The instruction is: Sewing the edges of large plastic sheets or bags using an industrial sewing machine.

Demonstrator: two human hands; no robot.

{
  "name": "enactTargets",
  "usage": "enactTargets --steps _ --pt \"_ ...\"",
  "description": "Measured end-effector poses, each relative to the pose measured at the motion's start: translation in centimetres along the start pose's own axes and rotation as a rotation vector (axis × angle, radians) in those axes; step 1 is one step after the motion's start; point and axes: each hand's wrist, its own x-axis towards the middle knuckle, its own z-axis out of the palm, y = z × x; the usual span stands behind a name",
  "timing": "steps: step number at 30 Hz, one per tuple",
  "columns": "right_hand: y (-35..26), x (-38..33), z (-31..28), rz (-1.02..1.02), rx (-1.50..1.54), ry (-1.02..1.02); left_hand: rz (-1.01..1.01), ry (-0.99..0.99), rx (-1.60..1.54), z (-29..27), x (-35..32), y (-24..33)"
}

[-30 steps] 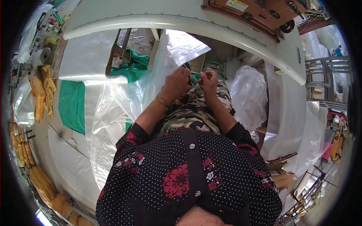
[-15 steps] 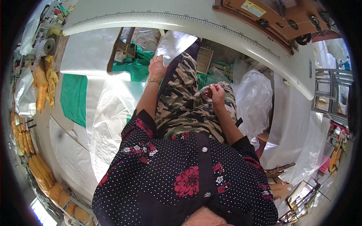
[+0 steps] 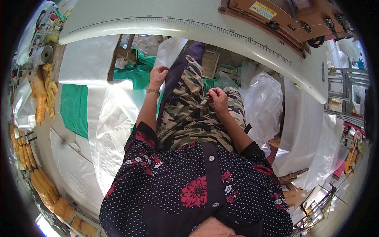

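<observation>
My left hand [image 3: 158, 76] is held over the left edge of my lap, its fingers curled in. It is just below a white plastic sheet [image 3: 169, 53] that hangs under the table edge. Whether the fingers hold anything is too small to make out. Above my camouflage-patterned trousers [image 3: 185, 106], my right hand [image 3: 218, 100] has thumb and fingers pinched together. Anything in that pinch cannot be made out. A dark purple cloth [image 3: 173, 85] lies along my left leg, between the left hand and the trousers.
A pale table [image 3: 166, 19] with a ruler scale along its edge spans the front. A brown sewing machine [image 3: 276, 21] stands on it at the right. Clear plastic [image 3: 263, 98] bulges at my right; green sheeting [image 3: 74, 108] and white sheets [image 3: 112, 130] lie at my left.
My left hand has come off the white sheet, moving slightly left and nearer, its fingers curling. The sheet sits farther left. My right hand has shifted a little left, still pinched.
</observation>
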Motion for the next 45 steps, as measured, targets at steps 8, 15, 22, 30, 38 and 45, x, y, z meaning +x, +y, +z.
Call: enactTargets --steps 8,15,22,30,38,45 --pt "-4.2 1.3 3.2 -0.139 -0.059 -0.238 -0.247 -0.018 -0.035 0.9 0.0 0.9" --pt "-3.0 0.2 -0.5 -0.098 -0.086 -0.116 -0.057 0.084 1.093 1.6 -1.6 1.4" --pt "0.3 -1.0 -3.5 -0.019 -0.172 -0.061 -0.178 -0.038 1.486 -3.8 -2.8 -7.1" --pt "-0.7 -1.0 -1.1 -0.088 -0.4 -0.062 -0.029 0.44 0.356 -17.3 -4.0 0.1" --pt "-14.7 -7.7 6.3 -0.487 -0.587 -0.5 0.367 -0.192 0.507 -6.5 -16.9 18.7" --pt "-24.5 -17.8 4.4 -0.149 0.224 -1.039 0.381 -0.606 0.24 0.7 -18.5 18.4"
